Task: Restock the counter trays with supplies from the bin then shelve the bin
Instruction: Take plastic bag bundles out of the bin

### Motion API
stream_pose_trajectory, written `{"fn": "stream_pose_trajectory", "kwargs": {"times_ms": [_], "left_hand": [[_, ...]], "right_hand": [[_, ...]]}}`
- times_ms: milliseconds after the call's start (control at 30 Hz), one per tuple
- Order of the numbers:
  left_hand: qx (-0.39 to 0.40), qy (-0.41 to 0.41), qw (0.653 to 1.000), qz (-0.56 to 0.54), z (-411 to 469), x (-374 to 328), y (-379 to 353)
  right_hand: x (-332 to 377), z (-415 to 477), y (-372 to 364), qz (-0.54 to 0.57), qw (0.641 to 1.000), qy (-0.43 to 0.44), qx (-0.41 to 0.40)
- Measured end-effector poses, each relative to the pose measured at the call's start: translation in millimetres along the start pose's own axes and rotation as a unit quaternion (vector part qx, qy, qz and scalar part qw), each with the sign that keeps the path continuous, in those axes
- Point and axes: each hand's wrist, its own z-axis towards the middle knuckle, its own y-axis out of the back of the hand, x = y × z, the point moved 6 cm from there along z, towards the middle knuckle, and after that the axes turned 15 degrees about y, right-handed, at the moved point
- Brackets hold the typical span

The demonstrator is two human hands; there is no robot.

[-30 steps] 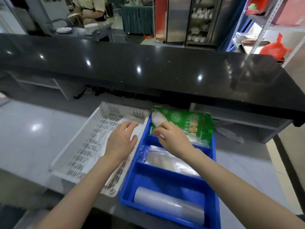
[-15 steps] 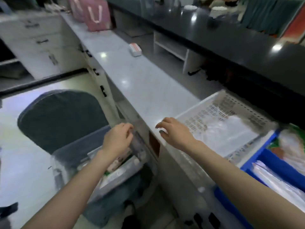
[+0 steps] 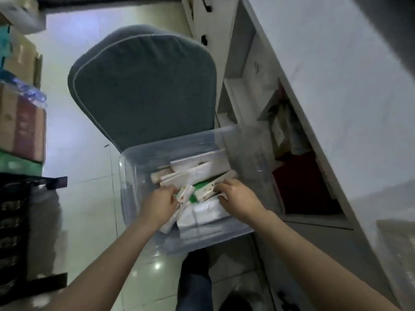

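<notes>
Two bare hands reach down into the clear plastic bin (image 3: 129, 176), which stands at the centre of the scene, directly in front of the upright back of a grey-blue padded chair (image 3: 143, 86) and just left of the white counter cabinet (image 3: 244, 90). What the bin rests on is hidden by the bin itself. The left hand (image 3: 160, 205) has its fingers curled round a slim white packet (image 3: 185, 195) that stands tilted against the bin's contents. The right hand (image 3: 238, 198) pinches a second white packet (image 3: 207, 191) between thumb and curled fingers. The two packets lie just beside each other, with a green pack (image 3: 197, 187) showing between and beneath them. Flat white sachets (image 3: 202, 215) lie in the near part of the bin under both hands. Long wrapped packs (image 3: 197, 167) lie across its far part. On the right, an open compartment of the cabinet holds a dark red item (image 3: 301, 182); other contents there are too blurred to tell. At the left edge, stacked cardboard boxes (image 3: 22, 126) stand above a black crate (image 3: 13, 212). The floor (image 3: 89, 198) is of pale glossy tile.
</notes>
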Motion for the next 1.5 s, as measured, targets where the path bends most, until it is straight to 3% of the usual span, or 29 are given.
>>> {"fn": "stream_pose_trajectory", "kwargs": {"times_ms": [200,367,600,767,900,1000,1100,1200,1333,1500], "left_hand": [[0.147,-0.013,0.989,0.006,47.9,8.3,-105.7],[0.191,0.007,0.982,0.005,72.2,9.0,-166.4],[0.178,0.015,0.984,-0.011,79.6,8.6,-195.8],[0.15,-0.048,0.987,-0.012,68.1,2.0,-187.8],[0.092,-0.058,0.993,-0.052,74.5,-2.7,-152.1],[0.024,-0.093,0.993,-0.068,88.8,-11.7,-112.2],[-0.047,-0.093,0.988,-0.116,112.3,-18.7,-70.4],[-0.091,-0.074,0.99,-0.079,141.5,-24.5,-48.8],[-0.073,-0.062,0.994,0.049,159.2,-32.6,-65.4],[-0.047,-0.014,0.992,0.118,165.1,-26.5,-91.9]], "right_hand": [[-52.4,45.9,-113.0,0.012,0.986,-0.064,0.152],[-85.9,60.4,-166.9,-0.037,0.97,-0.076,0.227],[-103.7,65.6,-192.7,-0.116,0.964,-0.069,0.228],[-105.9,54.4,-191.1,-0.118,0.957,-0.065,0.259],[-109.6,52.2,-168.8,-0.073,0.966,-0.073,0.236],[-102.2,64.6,-141.1,-0.04,0.986,-0.056,0.152],[-97.7,82.3,-111.9,-0.062,0.995,-0.042,0.07],[-102.0,99.1,-93.1,-0.083,0.994,-0.038,0.055],[-110.2,111.5,-86.8,-0.125,0.988,-0.026,0.092],[-105.5,112.9,-84.5,-0.131,0.989,0.007,0.073]]}}
